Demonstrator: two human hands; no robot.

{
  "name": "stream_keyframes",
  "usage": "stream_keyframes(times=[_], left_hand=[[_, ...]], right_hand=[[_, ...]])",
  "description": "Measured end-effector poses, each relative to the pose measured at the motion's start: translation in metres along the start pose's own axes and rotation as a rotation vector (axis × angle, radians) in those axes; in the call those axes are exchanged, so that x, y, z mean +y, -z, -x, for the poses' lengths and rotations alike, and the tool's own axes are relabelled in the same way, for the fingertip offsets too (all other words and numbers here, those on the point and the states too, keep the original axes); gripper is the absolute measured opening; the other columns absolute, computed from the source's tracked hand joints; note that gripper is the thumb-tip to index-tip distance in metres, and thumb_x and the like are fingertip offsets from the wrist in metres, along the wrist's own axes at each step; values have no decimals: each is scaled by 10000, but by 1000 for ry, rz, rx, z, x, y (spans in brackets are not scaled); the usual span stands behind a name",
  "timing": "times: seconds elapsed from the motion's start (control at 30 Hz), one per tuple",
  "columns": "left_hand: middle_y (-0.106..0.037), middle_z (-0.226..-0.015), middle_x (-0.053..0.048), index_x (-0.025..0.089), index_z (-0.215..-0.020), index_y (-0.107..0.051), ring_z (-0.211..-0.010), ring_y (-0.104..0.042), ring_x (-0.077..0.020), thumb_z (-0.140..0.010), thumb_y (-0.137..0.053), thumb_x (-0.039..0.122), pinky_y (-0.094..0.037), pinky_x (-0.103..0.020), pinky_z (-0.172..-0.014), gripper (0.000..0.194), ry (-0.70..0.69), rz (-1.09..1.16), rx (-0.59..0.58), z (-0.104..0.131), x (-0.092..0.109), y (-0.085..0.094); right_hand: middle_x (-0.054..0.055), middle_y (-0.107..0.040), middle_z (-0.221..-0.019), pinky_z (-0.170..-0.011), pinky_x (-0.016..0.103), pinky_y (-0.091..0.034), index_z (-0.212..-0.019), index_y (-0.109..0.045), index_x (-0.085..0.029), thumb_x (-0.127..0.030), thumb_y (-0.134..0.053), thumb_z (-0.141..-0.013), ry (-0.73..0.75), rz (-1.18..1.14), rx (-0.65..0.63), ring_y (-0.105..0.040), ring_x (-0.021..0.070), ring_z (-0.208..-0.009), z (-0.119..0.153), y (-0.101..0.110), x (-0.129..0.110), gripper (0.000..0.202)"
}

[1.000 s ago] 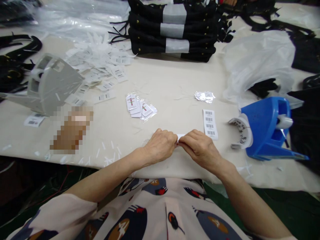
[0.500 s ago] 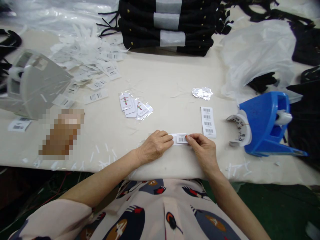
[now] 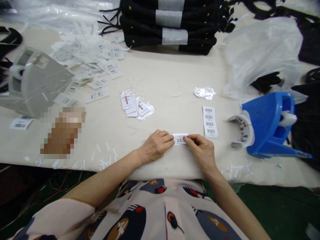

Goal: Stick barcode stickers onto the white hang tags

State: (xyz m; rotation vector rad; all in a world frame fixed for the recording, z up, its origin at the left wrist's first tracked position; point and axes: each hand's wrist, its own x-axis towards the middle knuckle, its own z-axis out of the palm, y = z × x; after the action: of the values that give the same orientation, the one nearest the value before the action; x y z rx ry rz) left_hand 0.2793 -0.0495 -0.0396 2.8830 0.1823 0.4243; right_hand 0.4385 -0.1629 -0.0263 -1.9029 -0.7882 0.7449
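Observation:
My left hand [image 3: 157, 145] rests on the table with its fingers curled together, pressing the left end of a small white tag [image 3: 180, 135]. Over the tag lies a barcode sticker [image 3: 180, 140], its right edge pinched between the thumb and forefinger of my right hand [image 3: 203, 150]. The sticker looks laid against the tag; whether it is fully stuck, I cannot tell. Just beyond my right hand is a strip of barcode stickers [image 3: 210, 122]. Farther off to the left sits a small pile of printed hang tags [image 3: 136, 106] in clear sleeves.
A blue tape dispenser [image 3: 268, 123] stands at right, a grey one [image 3: 41, 81] at left. Barcode-printed white labels [image 3: 97, 66] are heaped at back left. Folded black garments [image 3: 145, 35] are stacked at the back. Silvery packets [image 3: 204, 93] and a plastic bag [image 3: 262, 53] lie right.
My right hand has shifted slightly left, bringing the barcode sticker closer to my left fingers and lower onto the tag. My left hand stays nearly in place; the view has shifted slightly.

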Motion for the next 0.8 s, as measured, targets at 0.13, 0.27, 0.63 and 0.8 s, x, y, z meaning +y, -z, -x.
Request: stream_keyframes(times=[0.13,0.27,0.63,0.8], left_hand=[[-621,-968,-48,161,-909,-577,-877,-492,-163,-916,-352,183,-358,-297,-703,226,3,-4,9,1,0,-1],[-619,-970,-48,165,-894,-577,-871,-490,-162,-915,-345,179,-357,-299,-700,234,5,-9,8,0,0,-1],[-595,-986,-74,166,-1075,-530,-872,-488,-175,-919,-326,185,-358,-318,-686,258,-45,-67,-56,-2,2,3],[-587,-1033,-82,147,-1056,-537,-847,-487,-171,-922,-310,172,-344,-322,-658,264,-61,-93,-70,-5,4,5]], right_hand=[[20,-653,-687,-577,261,-442,-745,-663,-164,-418,-637,-724,14,18,19,-566,151,-593,1,-1,2,256],[25,-661,-708,-587,265,-448,-762,-666,-169,-429,-624,-736,32,55,21,-577,157,-608,1,0,4,265],[20,-650,-665,-566,267,-456,-734,-645,-190,-417,-571,-766,130,220,84,-576,155,-570,3,-4,0,241],[91,-623,-781,-637,328,-460,-954,-612,-133,-333,-527,-828,388,636,215,-579,214,-707,8,-5,4,251]])
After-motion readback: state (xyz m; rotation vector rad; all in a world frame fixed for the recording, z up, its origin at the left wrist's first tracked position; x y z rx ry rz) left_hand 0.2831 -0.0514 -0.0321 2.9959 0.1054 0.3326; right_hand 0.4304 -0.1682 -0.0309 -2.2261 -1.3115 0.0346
